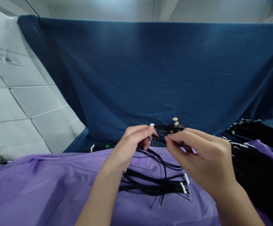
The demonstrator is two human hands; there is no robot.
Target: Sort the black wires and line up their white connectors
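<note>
My left hand (136,138) is closed, pinching a white connector (151,127) between thumb and fingers. Thin black wires (161,138) run from it toward the right. My right hand (197,150) is closed too, its thumb and forefinger pinching the wires a short way from the connector. Some of the wires loop down below both hands. Under them, a bundle of black cables (150,185) with white connectors (183,187) and loose bare-tipped ends lies on purple cloth (68,188).
White boxes (33,94) are stacked at the left. A dark blue curtain (150,72) hangs behind. More black cables (256,175) with white ends are heaped at the right. Small pale flowers (175,119) stand beyond my hands, near a thin yellowish ring (154,143).
</note>
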